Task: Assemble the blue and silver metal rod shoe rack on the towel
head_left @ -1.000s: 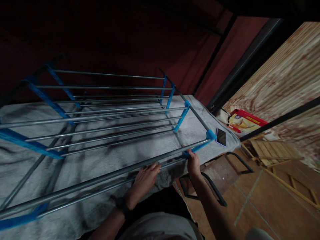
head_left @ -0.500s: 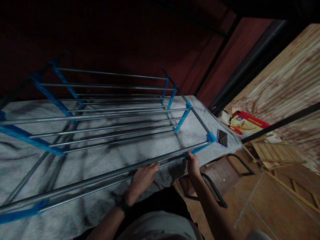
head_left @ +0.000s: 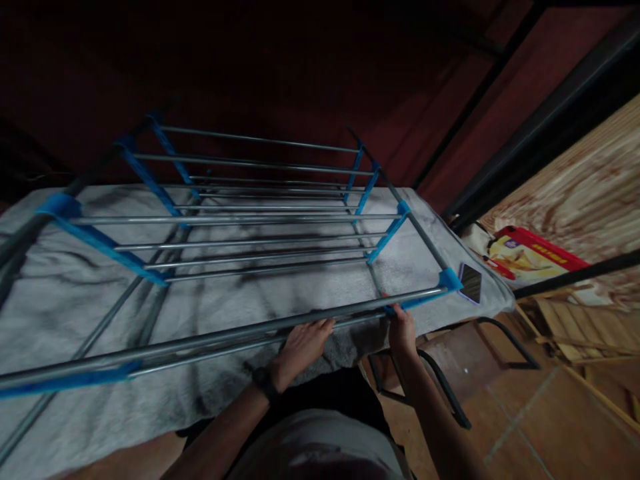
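A shoe rack of grey metal tubes and blue plastic brackets lies across a grey cloth-covered surface [head_left: 320, 277]. Along its near side runs a metal tube [head_left: 210, 340], with a thinner one just below. My left hand [head_left: 306, 343], a dark band on its wrist, has its fingers closed over the thinner tube near the middle. At the right end, my right hand [head_left: 401, 330] pinches the near blue bracket [head_left: 425, 299] where the thinner tube meets it. Its fingertips are partly hidden behind the tubes. Another blue bracket [head_left: 389, 233] sits farther back on the right side tube.
A phone [head_left: 471, 283] lies on the cloth right of the rack. Beyond it is a red and yellow box [head_left: 533, 253]. A stool with black metal legs [head_left: 445, 383] stands below the edge at right, and wooden slats [head_left: 580, 330] lie on the floor. A dark red wall rises behind.
The view has turned left, so the rack appears farther right. Both hands keep nearly the same places on the rack.
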`<action>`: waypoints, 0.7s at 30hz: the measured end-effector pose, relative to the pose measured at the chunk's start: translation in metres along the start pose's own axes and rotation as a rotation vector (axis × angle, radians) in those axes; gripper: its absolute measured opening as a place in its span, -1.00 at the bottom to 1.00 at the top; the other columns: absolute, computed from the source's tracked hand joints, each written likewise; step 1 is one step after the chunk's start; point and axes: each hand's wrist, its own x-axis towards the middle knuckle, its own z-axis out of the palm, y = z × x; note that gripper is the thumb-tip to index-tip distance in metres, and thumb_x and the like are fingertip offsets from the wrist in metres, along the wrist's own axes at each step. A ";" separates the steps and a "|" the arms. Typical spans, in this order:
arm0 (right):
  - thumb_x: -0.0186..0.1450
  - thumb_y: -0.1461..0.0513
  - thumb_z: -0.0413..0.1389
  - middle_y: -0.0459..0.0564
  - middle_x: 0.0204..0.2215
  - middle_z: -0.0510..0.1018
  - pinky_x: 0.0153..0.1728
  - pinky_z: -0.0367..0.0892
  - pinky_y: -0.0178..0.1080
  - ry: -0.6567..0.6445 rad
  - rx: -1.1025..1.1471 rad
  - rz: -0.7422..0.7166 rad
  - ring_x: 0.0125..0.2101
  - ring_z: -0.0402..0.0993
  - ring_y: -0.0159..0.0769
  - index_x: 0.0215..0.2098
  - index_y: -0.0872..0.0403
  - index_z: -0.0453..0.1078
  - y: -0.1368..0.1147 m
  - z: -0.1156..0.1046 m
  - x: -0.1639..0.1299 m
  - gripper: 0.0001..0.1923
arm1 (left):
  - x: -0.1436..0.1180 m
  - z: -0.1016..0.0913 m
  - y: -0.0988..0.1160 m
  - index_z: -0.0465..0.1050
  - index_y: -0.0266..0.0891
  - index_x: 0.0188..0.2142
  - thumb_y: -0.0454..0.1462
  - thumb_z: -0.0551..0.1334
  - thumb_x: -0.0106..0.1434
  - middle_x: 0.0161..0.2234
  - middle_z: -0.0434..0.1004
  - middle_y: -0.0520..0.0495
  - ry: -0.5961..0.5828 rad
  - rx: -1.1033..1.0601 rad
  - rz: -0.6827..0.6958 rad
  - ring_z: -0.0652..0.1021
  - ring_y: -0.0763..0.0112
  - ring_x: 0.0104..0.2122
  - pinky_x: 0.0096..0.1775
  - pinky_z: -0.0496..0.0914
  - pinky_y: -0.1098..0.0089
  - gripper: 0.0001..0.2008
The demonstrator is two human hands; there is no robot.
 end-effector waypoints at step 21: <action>-0.01 0.04 0.29 -0.10 -0.41 0.57 -0.23 0.36 -0.28 0.000 0.370 0.343 -0.26 0.48 -0.26 -0.34 0.06 0.46 0.010 0.013 0.001 -0.66 | 0.004 -0.001 0.000 0.28 -0.21 -0.05 -0.42 0.03 0.38 -0.16 0.52 -0.10 -0.062 0.151 0.082 0.55 0.28 -0.22 -0.27 0.35 0.31 -0.80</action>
